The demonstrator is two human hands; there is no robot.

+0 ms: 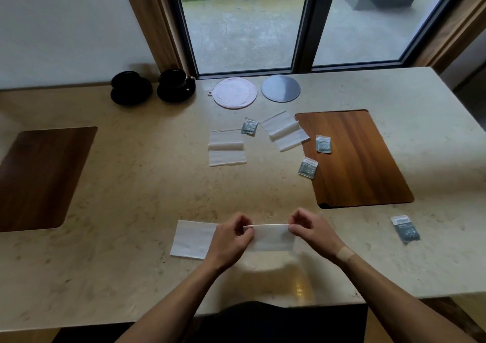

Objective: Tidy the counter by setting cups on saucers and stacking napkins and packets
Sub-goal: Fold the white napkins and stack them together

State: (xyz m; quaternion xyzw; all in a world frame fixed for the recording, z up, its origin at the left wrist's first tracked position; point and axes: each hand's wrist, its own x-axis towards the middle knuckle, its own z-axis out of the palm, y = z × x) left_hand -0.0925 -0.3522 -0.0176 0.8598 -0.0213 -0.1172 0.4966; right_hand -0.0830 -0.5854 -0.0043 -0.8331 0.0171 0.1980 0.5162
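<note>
My left hand [231, 240] and my right hand [313, 230] each pinch the top edge of a white napkin [273, 238], lifted near the counter's front edge. A second white napkin [190, 240] lies flat on the counter, partly under my left hand. Farther back lie two unfolded napkins, one at the centre [226, 148] and one angled [285, 130]. Several grey-green packets are scattered: one [249, 126] between the napkins, two [323, 144] [307, 167] on the wooden inlay, one [405, 228] at the right. Two black cups sit on black saucers [131, 87] [176, 86] at the back left.
A pink round mat [234, 92] and a grey round mat [280, 88] lie by the window. Wooden inlays [360, 163] [39, 177] are set into the beige stone counter [131, 211]. The counter's front edge is just below my forearms.
</note>
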